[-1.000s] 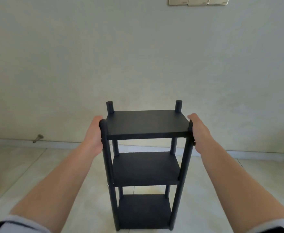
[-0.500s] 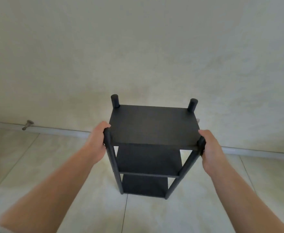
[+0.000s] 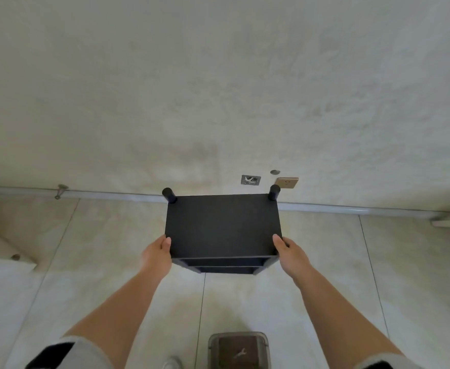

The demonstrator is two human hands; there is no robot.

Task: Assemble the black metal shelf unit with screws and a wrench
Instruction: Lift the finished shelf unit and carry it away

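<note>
The black metal shelf unit (image 3: 222, 225) stands upright on the tiled floor close to the wall, seen almost from straight above. Its top panel faces me, with two round post ends sticking up at the far corners. The lower shelves show only as thin edges under the near side. My left hand (image 3: 156, 255) grips the near left corner post, thumb on the top panel. My right hand (image 3: 290, 255) grips the near right corner post the same way. No screws or wrench are in view.
A small clear plastic container (image 3: 239, 348) sits on the floor near my feet. A beige wall socket (image 3: 287, 182) and an open wall box (image 3: 250, 180) lie just behind the shelf. A door stop (image 3: 60, 191) sticks out at the left baseboard.
The view has tilted from nearly level to steeply downward, and the shelf unit now sits lower and closer to the wall. Both hands have kept their grip on the near corner posts.
</note>
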